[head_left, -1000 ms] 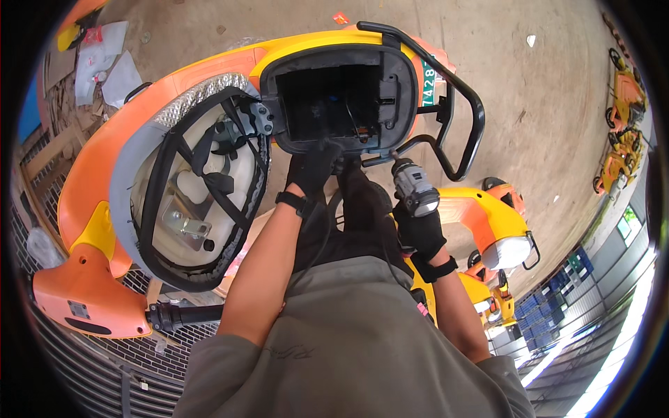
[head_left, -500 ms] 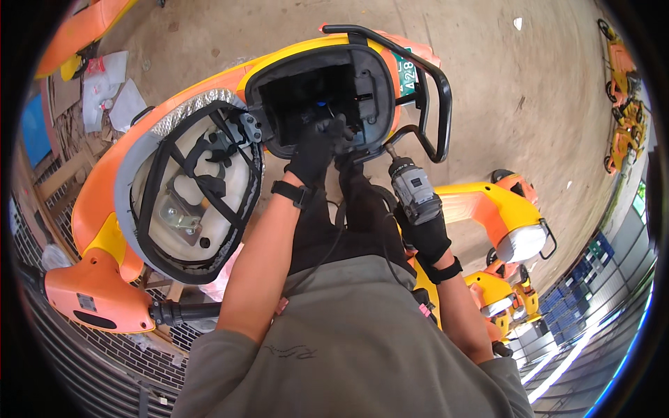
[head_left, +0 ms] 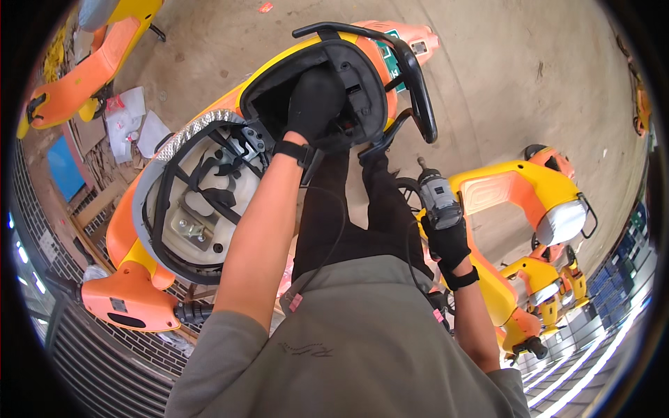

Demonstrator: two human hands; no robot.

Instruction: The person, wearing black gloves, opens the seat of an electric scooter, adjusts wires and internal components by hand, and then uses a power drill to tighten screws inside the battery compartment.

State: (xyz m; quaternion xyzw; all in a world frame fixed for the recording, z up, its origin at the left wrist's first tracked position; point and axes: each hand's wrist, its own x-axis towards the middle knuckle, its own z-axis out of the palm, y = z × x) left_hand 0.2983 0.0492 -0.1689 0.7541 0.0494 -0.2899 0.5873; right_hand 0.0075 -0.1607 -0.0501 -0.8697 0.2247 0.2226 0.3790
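Observation:
My left hand [head_left: 317, 101], in a black glove, reaches down into the black storage compartment [head_left: 367, 115] of an orange and yellow scooter. The glove's back faces up and its fingers are hidden below, so I cannot see what they touch. Hinged up beside the compartment, the seat [head_left: 202, 209] shows its pale underside with black straps and a metal bracket. Off to the right, clear of the scooter, my gloved right hand [head_left: 448, 244] is wrapped round a grey and black cordless drill [head_left: 439, 198], its bit pointing forward.
A black tubular rail [head_left: 415, 76] curves round the scooter's rear. Another orange and yellow scooter [head_left: 512, 177] stands at my right, with several more behind it. Front left lie a blue board [head_left: 66, 167], white sheets [head_left: 125, 122] and planks. A dark cable hangs against my legs.
My left hand has gone deeper into the compartment, hiding its fingers. The drill in my right hand has moved right, away from the rear rail. The whole view has shifted.

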